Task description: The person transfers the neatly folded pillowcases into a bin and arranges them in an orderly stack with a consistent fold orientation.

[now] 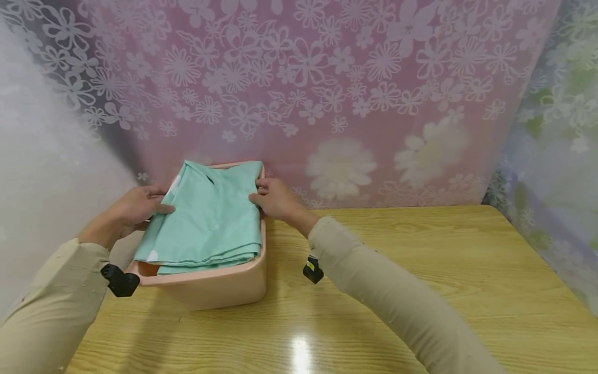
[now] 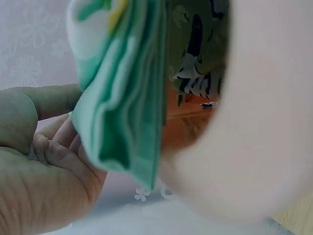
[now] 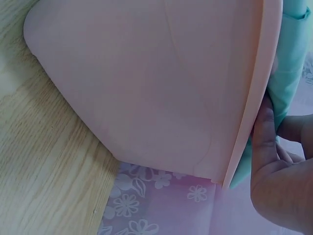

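Note:
A folded mint-green cloth lies across the top of a pink plastic bin, its layered edge facing the front. My left hand pinches the cloth's left edge, thumb on top; in the left wrist view the stacked folds stand beside the thumb and fingers. On the other side, my right hand pinches the right edge near the bin's rim. The right wrist view shows those fingers between the rim and the cloth. Inside the bin, a dark patterned fabric shows below the green one.
The bin stands at the left of a wood-grain table, whose surface extends to the right. A pink flowered curtain hangs behind, and pale sheets hang at both sides. A small black device sits at each wrist.

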The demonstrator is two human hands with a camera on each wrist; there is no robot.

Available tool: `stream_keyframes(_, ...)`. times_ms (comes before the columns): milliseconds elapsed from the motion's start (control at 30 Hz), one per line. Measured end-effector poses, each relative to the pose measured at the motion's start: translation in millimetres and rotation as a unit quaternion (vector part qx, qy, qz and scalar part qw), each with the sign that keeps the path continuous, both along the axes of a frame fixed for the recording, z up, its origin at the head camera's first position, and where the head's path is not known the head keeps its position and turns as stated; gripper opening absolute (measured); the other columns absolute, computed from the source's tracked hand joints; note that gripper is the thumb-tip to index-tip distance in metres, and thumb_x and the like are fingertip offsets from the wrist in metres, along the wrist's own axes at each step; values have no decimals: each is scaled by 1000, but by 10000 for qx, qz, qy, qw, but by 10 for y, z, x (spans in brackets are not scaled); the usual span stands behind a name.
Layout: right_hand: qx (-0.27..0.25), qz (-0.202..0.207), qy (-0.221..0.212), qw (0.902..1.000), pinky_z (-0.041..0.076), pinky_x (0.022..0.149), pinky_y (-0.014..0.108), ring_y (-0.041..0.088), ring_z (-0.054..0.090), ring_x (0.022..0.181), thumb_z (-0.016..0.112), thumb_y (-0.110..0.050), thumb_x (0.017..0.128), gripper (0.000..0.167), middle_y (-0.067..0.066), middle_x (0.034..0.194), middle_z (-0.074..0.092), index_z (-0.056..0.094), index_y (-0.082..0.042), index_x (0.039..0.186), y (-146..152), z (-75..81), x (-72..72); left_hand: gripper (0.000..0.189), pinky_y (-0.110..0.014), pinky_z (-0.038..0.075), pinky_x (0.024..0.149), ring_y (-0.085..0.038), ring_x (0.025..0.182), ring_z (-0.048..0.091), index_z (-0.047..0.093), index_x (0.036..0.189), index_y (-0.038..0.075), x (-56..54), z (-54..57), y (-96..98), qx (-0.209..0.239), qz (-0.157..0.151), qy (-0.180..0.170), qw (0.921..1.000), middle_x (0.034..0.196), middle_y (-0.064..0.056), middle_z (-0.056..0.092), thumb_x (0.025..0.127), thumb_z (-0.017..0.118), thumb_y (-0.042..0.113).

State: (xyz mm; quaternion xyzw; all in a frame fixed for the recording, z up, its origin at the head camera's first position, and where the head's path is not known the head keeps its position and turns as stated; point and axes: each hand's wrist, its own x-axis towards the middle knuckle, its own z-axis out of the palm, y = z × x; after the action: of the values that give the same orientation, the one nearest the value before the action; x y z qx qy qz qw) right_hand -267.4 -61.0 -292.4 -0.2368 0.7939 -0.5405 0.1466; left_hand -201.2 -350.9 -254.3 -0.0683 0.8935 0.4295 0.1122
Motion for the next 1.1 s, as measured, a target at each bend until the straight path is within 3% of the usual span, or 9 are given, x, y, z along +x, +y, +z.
stream_keyframes(67,114,-100,75,9999,41,56,23,7,38,57,54,-18,99,54,-3,69,47,34,-8,148,-14,6,7,67,-50,49,88,-47,124,40,12,150,-5,12,-1,-4,8,-20,-2,10000,148,-33,21,100,50,17)
stream_keyframes(133,88,-188,43,9998,47,60,23,9,54,72,55,-17,98,52,2,95,60,37,-8,147,-20,15,16,66,-48,49,88,-45,124,41,13,150,-6,23,2,3,6,-63,12,10000,148,-33,22,99,50,16)
stream_keyframes(233,-15,-250,121,9996,53,69,26,17,61,100,56,-15,98,48,8,129,54,43,-6,143,-13,30,39,66,-42,53,83,-39,114,52,16,149,-6,46,14,15,-99,-71,117,9999,144,-34,28,99,51,17)
stream_keyframes(400,43,-167,767,9969,51,83,31,21,56,110,53,-14,97,40,10,128,56,50,-3,135,52,41,89,64,-34,54,79,-36,110,57,18,149,-6,132,32,-23,-311,42,471,9984,137,-34,39,100,49,21)
stream_keyframes(500,189,-212,1081,9937,48,89,32,21,54,113,52,-16,97,39,9,129,56,52,-4,134,111,41,112,63,-37,53,83,-43,118,50,18,149,-5,205,28,-44,-514,-7,684,9963,137,-34,39,102,45,27)
stream_keyframes(633,379,-216,1193,9919,46,92,34,21,54,114,52,-19,97,40,8,129,56,52,-6,135,190,24,135,62,-45,51,86,-46,115,51,22,148,-5,321,2,-10,-806,-154,1067,9909,137,-35,40,102,45,29)
stream_keyframes(867,650,-75,1297,9894,46,93,36,18,53,117,51,-24,99,40,4,130,56,51,-11,137,317,-51,169,62,-58,43,88,-46,121,45,31,146,-1,524,-38,174,-1520,-317,1713,9729,138,-31,41,100,48,38)
stream_keyframes(1100,1026,82,1832,9777,44,96,38,21,51,121,48,-27,100,39,-2,136,52,51,-17,138,499,-59,197,54,-58,43,87,-46,115,49,42,141,3,645,-88,433,-1933,-309,2532,9474,138,-25,44,98,51,35)
